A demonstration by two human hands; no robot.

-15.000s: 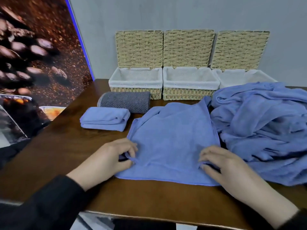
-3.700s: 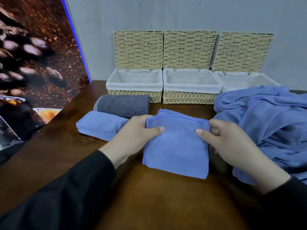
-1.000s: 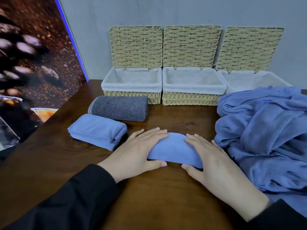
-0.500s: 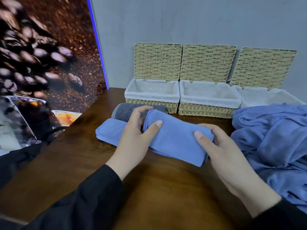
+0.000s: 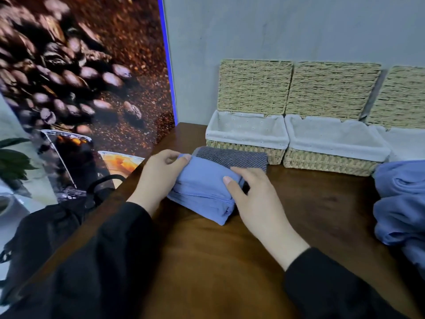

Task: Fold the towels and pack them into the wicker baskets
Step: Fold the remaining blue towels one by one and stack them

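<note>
Towels (image 5: 202, 192) stacked on wooden table (image 5: 310, 203)

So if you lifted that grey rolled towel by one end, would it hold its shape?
Probably not. The grey towel is soft cloth in a loose roll with nothing visibly tying it, so it would likely sag and unwind. It looks light for its bulk. If pushed, it may roll a little across the table.

bare table (image 5: 310, 203) right of hands, grey towel roll (image 5: 232, 157) fronting left basket (image 5: 247, 134), middle basket (image 5: 333, 143) unobstructed
</note>
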